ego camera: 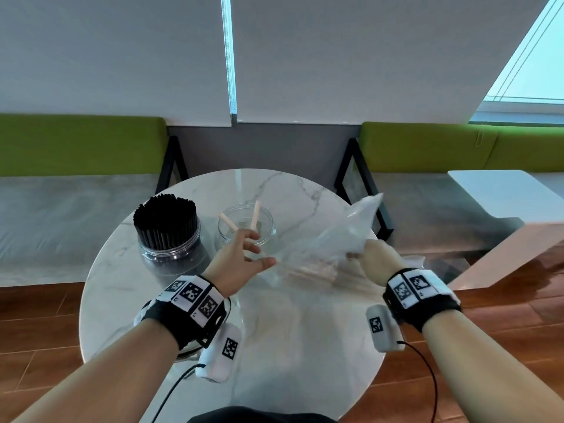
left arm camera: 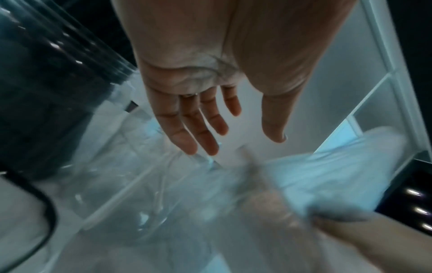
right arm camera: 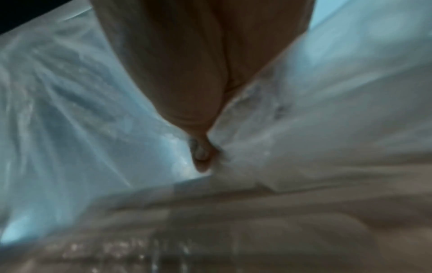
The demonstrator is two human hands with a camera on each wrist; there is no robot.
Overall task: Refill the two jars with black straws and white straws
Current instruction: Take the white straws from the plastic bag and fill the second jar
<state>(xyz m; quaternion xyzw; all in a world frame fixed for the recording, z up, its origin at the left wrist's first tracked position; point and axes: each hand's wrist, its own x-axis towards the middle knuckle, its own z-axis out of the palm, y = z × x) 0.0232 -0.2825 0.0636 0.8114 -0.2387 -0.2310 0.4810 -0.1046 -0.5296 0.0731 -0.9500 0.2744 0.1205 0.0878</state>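
A clear jar [ego camera: 171, 251] packed with black straws [ego camera: 164, 218] stands at the left of the round marble table [ego camera: 290, 331]. To its right, a second clear jar [ego camera: 266, 221] holds two white straws [ego camera: 255, 213]. My right hand [ego camera: 357, 254] grips a clear plastic bag [ego camera: 341, 236] and holds it tilted, its low end toward that jar. White straws [ego camera: 311, 268] lie inside the bag. My left hand [ego camera: 256, 251] is open at the bag's low end, fingers spread and holding nothing. In the left wrist view the left hand [left arm camera: 233, 140] hangs over the clear jar [left arm camera: 131, 194]. In the right wrist view the right hand [right arm camera: 205, 158] pinches the bag [right arm camera: 70, 110].
Green-backed benches [ego camera: 79, 141] line the wall behind the table. A white table [ego camera: 503, 203] juts in at the right. More crumpled clear plastic [ego camera: 413, 260] lies at the marble table's right edge. Wooden floor [ego camera: 39, 325] surrounds the table.
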